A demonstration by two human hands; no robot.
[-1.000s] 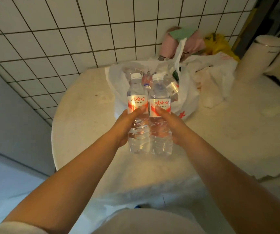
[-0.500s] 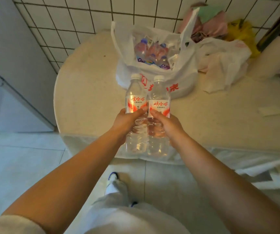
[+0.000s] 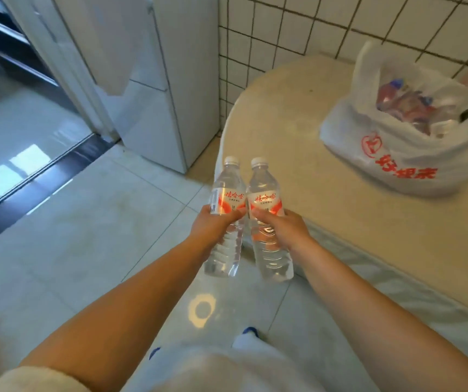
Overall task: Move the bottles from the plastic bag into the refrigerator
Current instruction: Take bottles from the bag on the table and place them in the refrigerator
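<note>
over the pale tiled floor (image 3: 91,222), just off the rounded edge of the table (image 3: 298,137), the person is holding two clear water bottles up side by side. the left hand (image 3: 213,226) is curling round the middle of the left bottle (image 3: 225,219), fingers wrapping just under its red and white label, thumb lying across the front. the right hand (image 3: 282,227) is gripping the right bottle (image 3: 268,222) the same way, at the same height. both bottles are standing nearly upright, white caps pointing away from the person, their lower ends splaying slightly apart below the hands while their shoulders are almost touching. both are hanging in the air, resting on nothing.

the plastic bag (image 3: 391,154), white with red print, is sitting on the table well to the right of the hands and farther away, its mouth gaping open and its handles standing up. more bottles (image 3: 405,106) are lying inside it, blurred, so their number is not clear.

the refrigerator (image 3: 159,103), a tall white cabinet, is standing to the left of the table against the white tiled wall (image 3: 283,32), beyond the hands and up to their left. whether its door is open is hard to tell. below the arms, light trousers and the blue tip of a shoe (image 3: 251,331) are showing.
</note>
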